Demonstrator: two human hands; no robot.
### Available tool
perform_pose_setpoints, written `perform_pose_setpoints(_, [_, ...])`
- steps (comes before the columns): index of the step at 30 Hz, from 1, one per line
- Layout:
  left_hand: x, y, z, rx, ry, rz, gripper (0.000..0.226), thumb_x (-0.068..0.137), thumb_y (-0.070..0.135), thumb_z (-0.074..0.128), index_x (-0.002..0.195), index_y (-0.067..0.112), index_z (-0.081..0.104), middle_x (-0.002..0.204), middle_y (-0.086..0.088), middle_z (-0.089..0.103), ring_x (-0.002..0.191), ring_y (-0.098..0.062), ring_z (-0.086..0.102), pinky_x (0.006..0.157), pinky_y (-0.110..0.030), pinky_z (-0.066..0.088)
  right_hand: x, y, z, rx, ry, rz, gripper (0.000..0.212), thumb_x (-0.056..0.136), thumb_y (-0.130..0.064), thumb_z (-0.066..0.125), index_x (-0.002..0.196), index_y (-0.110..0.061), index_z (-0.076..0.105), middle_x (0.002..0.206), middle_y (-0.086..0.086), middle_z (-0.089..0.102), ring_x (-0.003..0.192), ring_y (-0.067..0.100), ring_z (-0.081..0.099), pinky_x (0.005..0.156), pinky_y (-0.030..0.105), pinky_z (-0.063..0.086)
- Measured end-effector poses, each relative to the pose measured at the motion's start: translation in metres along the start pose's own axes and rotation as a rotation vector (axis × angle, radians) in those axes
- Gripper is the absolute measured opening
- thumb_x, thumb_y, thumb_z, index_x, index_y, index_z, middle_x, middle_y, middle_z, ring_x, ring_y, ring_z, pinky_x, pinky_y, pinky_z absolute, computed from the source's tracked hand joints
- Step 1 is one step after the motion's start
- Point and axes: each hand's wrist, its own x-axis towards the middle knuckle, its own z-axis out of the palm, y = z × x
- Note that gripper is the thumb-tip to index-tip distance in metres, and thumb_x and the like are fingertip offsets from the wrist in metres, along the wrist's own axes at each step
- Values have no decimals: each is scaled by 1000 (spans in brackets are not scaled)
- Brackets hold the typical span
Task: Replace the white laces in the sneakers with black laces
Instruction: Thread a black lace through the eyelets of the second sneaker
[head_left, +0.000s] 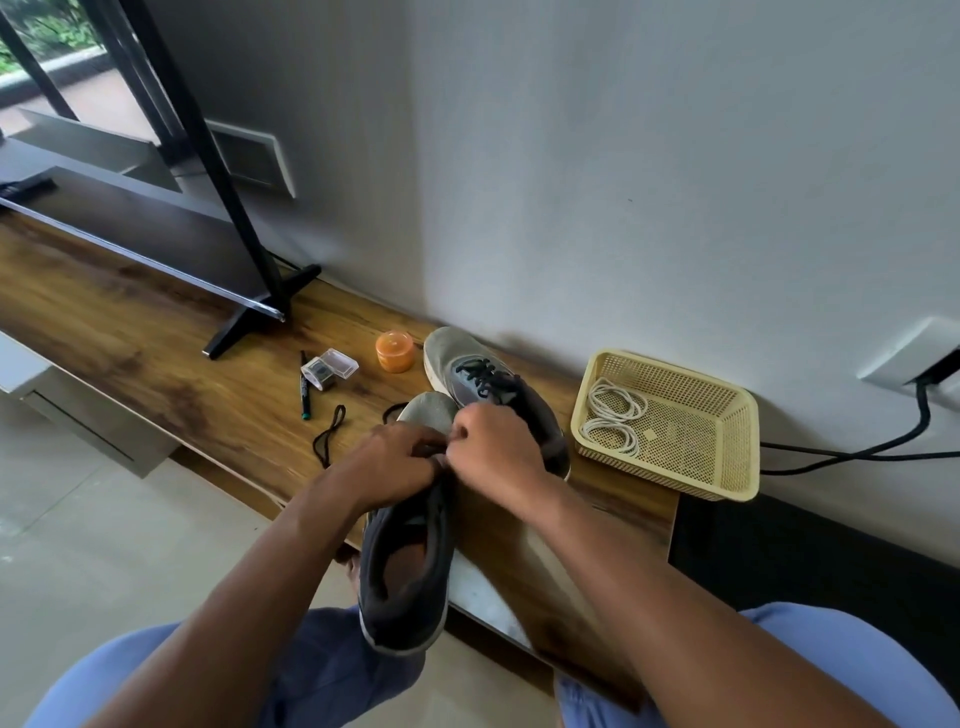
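Both forearms reach forward and converge; the left hand (397, 460) and right hand (493, 441) meet, fingers curled, knuckles up.

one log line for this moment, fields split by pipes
both hands lacing near sneaker | far sneaker black-laced | white laces in basket
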Motion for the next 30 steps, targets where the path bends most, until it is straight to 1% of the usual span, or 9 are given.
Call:
perform_pose_setpoints(3, [2,-2,3,78,1,19,34,103,28,52,133,27,68,129,1,70,124,-19,60,107,-40,47,6,-10,-22,539,72,60,23,92,-7,58,73,-9,71,60,-9,65,53,4,57,52,23,46])
perform_pose_setpoints(5, [3,-2,4,85,16,24,31,104,30,52,131,29,69,124,5,70,120,-16,60,104,-38,47,2,-23,-52,939,62,-5,26,98,0,56,76,-8,67,52,-2,49,38,7,37,39,20,28])
perform_pose_setpoints(7, [2,0,5,71,28,34,29,104,28,53,126,28,71,120,6,70,114,-14,60,102,-38,48,-2,-34,-83,1231,23,-147,20,101,-1,56,84,-5,65,50,-1,42,37,10,30,39,20,22])
perform_pose_setpoints(13, [0,6,6,99,61,26,30,102,24,56,127,25,73,120,3,70,115,-17,62,100,-34,48,-10,-47,-141,1792,-277,-569,20,101,-10,48,89,-6,63,48,-6,31,37,9,25,41,19,23])
perform_pose_setpoints(17, [2,6,10,149,97,22,28,99,27,57,122,27,74,112,0,72,111,-19,64,96,-31,48,-20,-50,-162,2010,-487,-686,31,100,-13,39,86,-4,65,49,-5,23,36,11,24,42,23,22])
perform_pose_setpoints(22, [2,9,15,190,230,21,22,98,40,60,113,34,75,101,6,67,105,-17,63,86,-32,49,-19,-45,-158,1736,-479,-554,23,95,-21,50,80,-7,62,50,-5,26,37,12,25,45,26,19])
perform_pose_setpoints(24, [0,13,15,204,281,4,23,99,42,60,117,37,74,107,9,67,105,-14,62,84,-33,52,-18,-39,-151,1363,-349,-392,33,96,-34,60,74,-9,61,47,-5,35,37,12,26,48,30,17])
perform_pose_setpoints(27, [-1,17,14,219,298,-25,24,98,36,59,116,39,75,114,11,70,104,-14,65,77,-30,51,-11,-28,-134,642,-139,-161,49,98,-44,67,67,-6,64,49,-2,54,37,12,33,42,21,27])
perform_pose_setpoints(30, [-2,18,9,173,233,-25,28,98,33,61,121,41,74,120,13,72,107,-10,66,86,-29,54,-4,-19,-106,-23,-189,-66,38,83,-35,79,57,-15,60,49,-7,56,49,14,54,51,22,40])
